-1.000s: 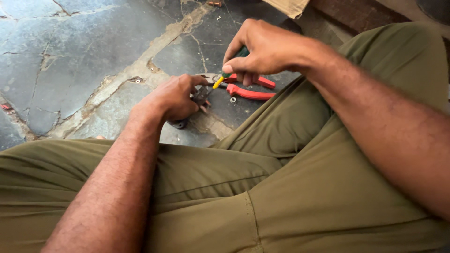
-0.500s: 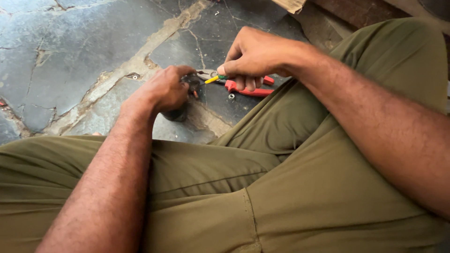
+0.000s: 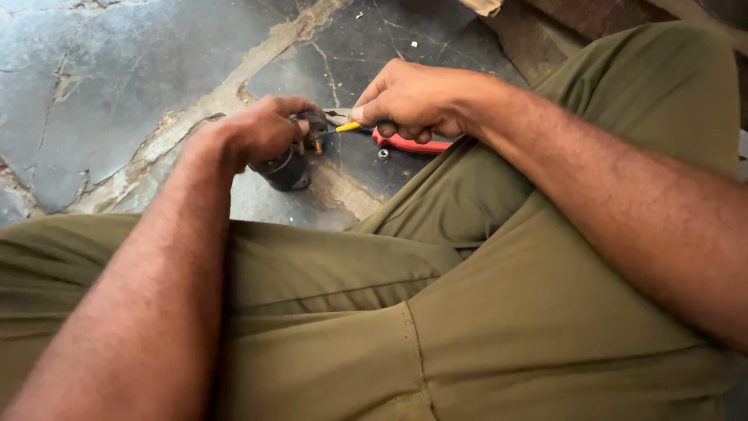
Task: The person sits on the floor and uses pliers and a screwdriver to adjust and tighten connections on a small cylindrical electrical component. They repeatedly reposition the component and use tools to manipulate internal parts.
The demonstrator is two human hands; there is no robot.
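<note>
My left hand grips a small dark cylindrical part, like a little motor, standing on the stone floor between my knees. My right hand is closed around a tool with a yellow shank, a screwdriver by its look, whose tip touches the top of the dark part. Red-handled pliers lie on the floor just under my right hand. A small metal nut or washer lies beside the pliers.
I sit on a cracked grey stone floor with pale mortar seams. My legs in olive trousers fill the lower frame. A brown ledge or board runs along the top right.
Both hands stay together on the dark part and shift little across the frames. The view has tilted, so the hands sit slightly lower and more central.
</note>
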